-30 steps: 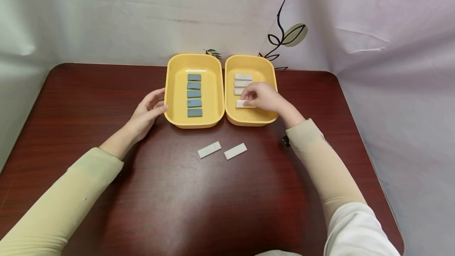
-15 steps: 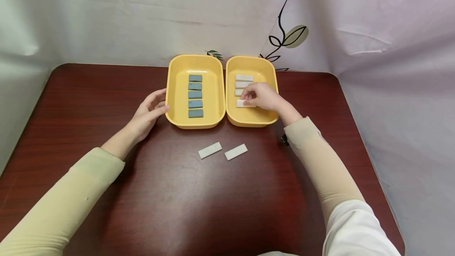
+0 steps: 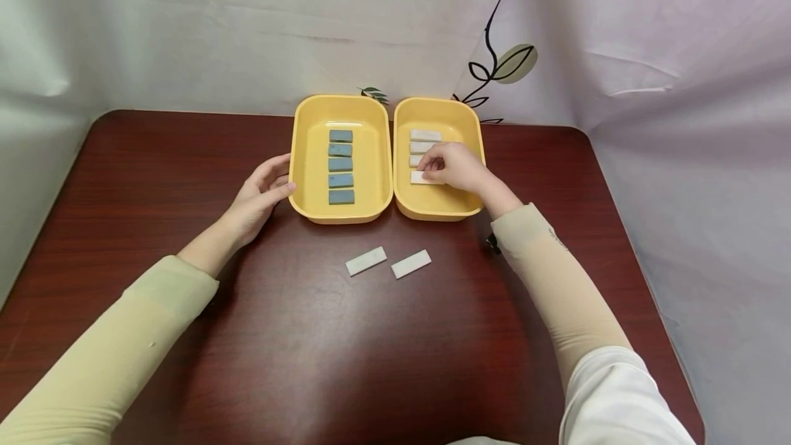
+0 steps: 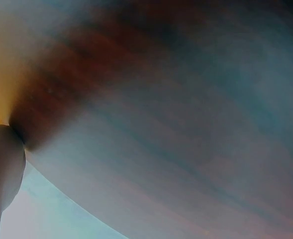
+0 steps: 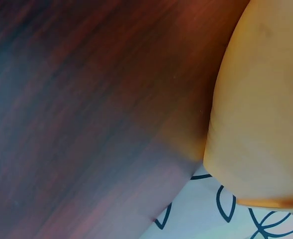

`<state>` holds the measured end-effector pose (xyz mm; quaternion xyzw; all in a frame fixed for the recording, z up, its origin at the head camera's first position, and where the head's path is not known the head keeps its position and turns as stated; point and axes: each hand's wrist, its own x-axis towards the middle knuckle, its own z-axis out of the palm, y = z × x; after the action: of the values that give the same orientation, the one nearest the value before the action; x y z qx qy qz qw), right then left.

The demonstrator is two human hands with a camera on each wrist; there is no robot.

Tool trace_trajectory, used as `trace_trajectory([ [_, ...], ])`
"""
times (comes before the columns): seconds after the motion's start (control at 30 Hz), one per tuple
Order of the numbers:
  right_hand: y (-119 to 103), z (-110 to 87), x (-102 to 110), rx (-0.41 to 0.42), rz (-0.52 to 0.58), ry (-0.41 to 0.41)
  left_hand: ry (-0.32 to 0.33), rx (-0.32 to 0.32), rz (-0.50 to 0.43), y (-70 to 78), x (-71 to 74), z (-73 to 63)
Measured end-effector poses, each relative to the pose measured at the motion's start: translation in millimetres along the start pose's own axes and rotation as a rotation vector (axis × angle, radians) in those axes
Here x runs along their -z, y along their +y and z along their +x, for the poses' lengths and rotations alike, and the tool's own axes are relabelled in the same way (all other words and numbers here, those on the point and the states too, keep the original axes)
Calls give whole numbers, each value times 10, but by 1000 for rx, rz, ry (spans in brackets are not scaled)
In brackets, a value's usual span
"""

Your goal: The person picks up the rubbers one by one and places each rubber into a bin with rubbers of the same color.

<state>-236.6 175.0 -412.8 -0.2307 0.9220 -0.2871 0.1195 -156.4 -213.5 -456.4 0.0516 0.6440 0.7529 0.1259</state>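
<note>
Inside the right yellow tray (image 3: 437, 208), my right hand (image 3: 460, 169) pinches a white rectangular tile (image 3: 419, 178) between thumb and fingers, low over the tray floor. Just beyond it, three white tiles (image 3: 426, 136) lie in a column, the nearest partly covered by my fingers. My left hand (image 3: 255, 201) rests against the outer left side of the left yellow tray (image 3: 341, 213), thumb tip at its rim. Several blue-grey tiles (image 3: 340, 165) form a neat column in that tray. The right wrist view shows the yellow tray's outer wall (image 5: 258, 114), but neither hand's hold.
Two more white tiles, a left one (image 3: 366, 261) and a right one (image 3: 410, 264), lie slanted on the dark red wooden table (image 3: 296, 349) in front of the trays. A pale curtain (image 3: 278, 33) with leaf patterns hangs behind the table's back edge.
My right hand has slid the pinched white tile slightly away from me, narrowing the gap to the column. My left hand stays against the left tray.
</note>
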Motion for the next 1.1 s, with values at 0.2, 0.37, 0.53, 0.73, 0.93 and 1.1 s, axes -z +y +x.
trace_trajectory([
  [0.2, -6, 9, -13, -10, -7, 6, 3, 3, 8, -4, -1, 7],
  [0.37, 5, 12, -25, -10, -20, 7, 5, 3, 9, 5, -7, 11],
  [0.53, 15, 14, -27, 12, -32, 10, 7, 8, 7, 12, -6, 12],
  [0.73, 29, 24, -44, 21, -43, 5, 8, 10, 9, 13, -2, 8],
  [0.93, 22, 25, -50, 26, -41, 5, 11, 14, 6, 11, -3, 6],
  [1.1, 11, 19, -47, 26, -45, 2, 11, 11, 4, 10, -4, 6],
])
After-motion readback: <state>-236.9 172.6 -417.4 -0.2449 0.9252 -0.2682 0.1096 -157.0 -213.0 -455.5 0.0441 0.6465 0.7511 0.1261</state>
